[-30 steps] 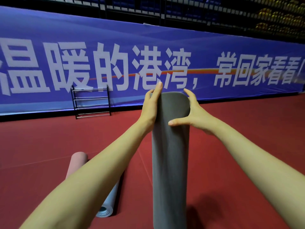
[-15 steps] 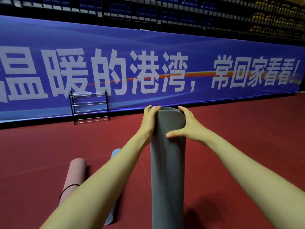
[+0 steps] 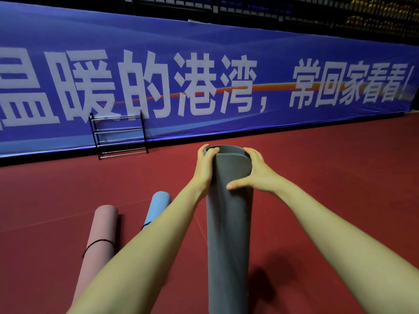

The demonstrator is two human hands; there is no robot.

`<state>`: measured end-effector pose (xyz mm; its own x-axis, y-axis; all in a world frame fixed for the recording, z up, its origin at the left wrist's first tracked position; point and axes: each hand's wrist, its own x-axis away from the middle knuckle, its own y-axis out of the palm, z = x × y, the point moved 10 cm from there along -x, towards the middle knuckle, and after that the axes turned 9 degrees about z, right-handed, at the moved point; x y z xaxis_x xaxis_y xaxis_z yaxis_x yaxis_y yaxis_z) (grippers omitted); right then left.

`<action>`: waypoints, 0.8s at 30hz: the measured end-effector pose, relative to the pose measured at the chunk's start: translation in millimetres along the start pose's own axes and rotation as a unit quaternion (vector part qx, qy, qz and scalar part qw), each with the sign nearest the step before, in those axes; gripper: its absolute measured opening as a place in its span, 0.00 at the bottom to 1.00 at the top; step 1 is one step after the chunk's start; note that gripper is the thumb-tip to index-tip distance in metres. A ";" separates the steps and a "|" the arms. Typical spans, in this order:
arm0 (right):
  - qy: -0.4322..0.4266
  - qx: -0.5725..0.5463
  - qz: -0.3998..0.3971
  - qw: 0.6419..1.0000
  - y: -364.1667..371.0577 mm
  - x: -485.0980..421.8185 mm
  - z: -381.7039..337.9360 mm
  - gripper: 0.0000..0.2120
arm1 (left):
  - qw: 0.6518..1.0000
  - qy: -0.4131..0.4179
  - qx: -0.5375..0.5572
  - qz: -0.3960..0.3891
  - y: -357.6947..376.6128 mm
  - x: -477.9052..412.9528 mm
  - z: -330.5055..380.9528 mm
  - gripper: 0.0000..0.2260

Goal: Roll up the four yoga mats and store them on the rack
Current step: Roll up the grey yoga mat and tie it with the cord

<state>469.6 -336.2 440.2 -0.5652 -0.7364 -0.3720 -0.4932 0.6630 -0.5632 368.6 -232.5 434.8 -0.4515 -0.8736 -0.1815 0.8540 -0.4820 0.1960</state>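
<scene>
At the centre of the view, the left hand grips the top of the grey mat, fingers curled over its rim, while the right hand wraps the opposite side, thumb spread across the front. Rolled into a tube, the mat is upright over the red floor (its foot is out of frame). Left of it 2 rolled mats lie on the floor, a pink mat and a blue mat, each banded with a dark cord and partly hidden by the left forearm. Well behind, the black rack stands against the blue banner.
</scene>
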 end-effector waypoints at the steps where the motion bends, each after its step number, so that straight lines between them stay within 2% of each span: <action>1: 0.002 -0.003 -0.001 1.000 1.1 0.3 1.2 0.56 | 1.000 0.003 -0.001 0.002 -0.2 -0.2 -0.4 0.17; 10: 0.013 0.026 -0.036 0.999 11.7 -1.2 14.7 0.58 | 0.998 0.027 -0.052 -0.015 -1.7 -1.1 -15.1 0.17; 18: 0.004 -0.002 -0.033 0.999 24.0 -4.1 19.6 0.57 | 0.999 0.018 -0.033 -0.008 -11.2 -6.5 -28.0 0.17; 21: 0.014 0.019 -0.056 0.998 40.2 0.3 31.9 0.60 | 0.999 0.014 -0.038 -0.009 -19.2 -0.8 -47.1 0.16; 24: 0.020 0.011 -0.046 0.999 48.1 5.9 43.4 0.61 | 0.999 0.013 -0.034 0.008 -26.5 0.2 -64.8 0.15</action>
<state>471.2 -314.5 378.9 -0.5447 -0.7873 -0.2888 -0.5301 0.5901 -0.6089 362.6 -215.6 367.2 -0.4322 -0.8784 -0.2042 0.8765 -0.4624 0.1340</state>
